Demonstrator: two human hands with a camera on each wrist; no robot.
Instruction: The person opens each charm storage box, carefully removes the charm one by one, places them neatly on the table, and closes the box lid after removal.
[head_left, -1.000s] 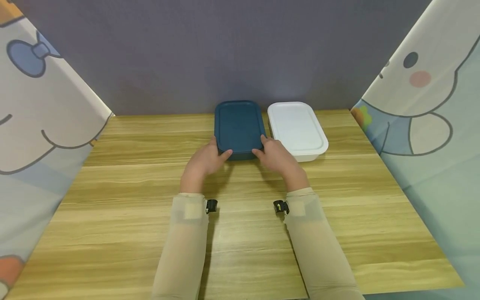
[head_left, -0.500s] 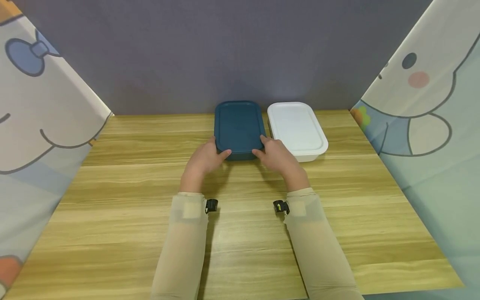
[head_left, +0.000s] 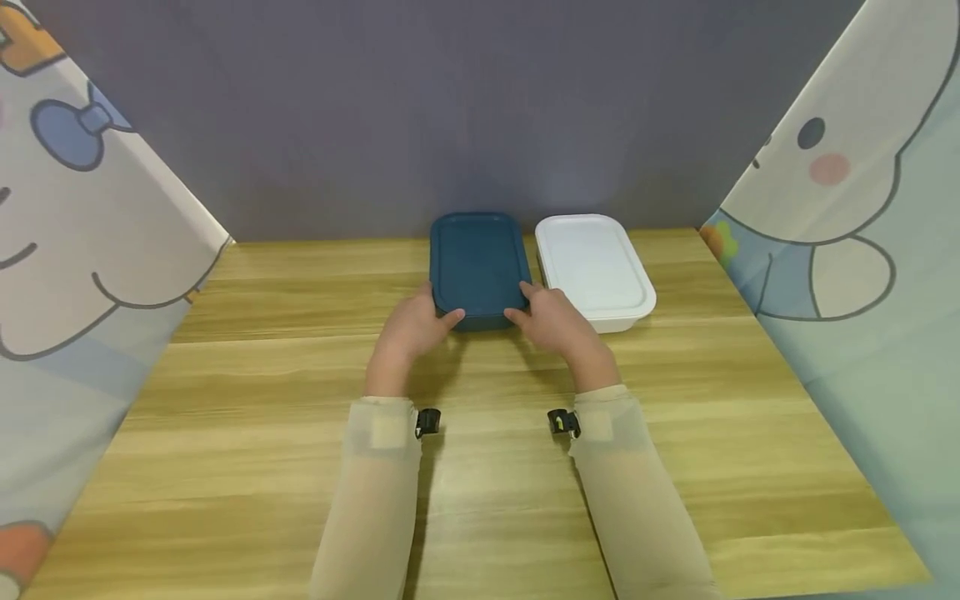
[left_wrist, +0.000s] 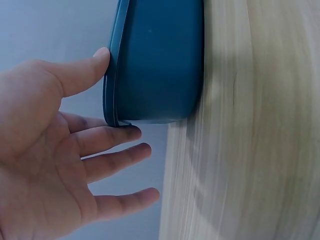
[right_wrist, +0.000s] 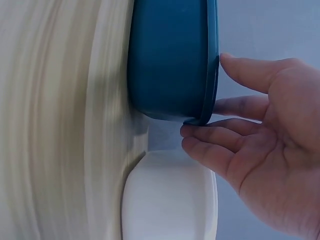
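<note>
A dark blue food container (head_left: 480,262) with its lid on stands upright near the back of the table. My left hand (head_left: 412,329) holds its front left corner. In the left wrist view, the thumb touches the front of the lid rim (left_wrist: 114,85), fingertips meet the rim's side, and the other fingers stretch out beside it. My right hand (head_left: 553,319) holds the front right corner, with thumb (right_wrist: 240,70) and fingers around the lid's edge. Beside that hand stands a white lidded food container (head_left: 596,267), apart from the blue one. The blue container's far side is hidden.
The wood-grain table (head_left: 300,467) runs back to a grey-purple wall panel (head_left: 465,108). Cartoon-printed cloths hang on the left (head_left: 135,242) and right (head_left: 862,333). A small black wrist camera (head_left: 428,422) sits at the left cuff, and another (head_left: 562,422) at the right.
The head view has tilted slightly, so everything sits a little lower in the picture. Both hands stay at the blue container's front corners, and the lid remains in place.
</note>
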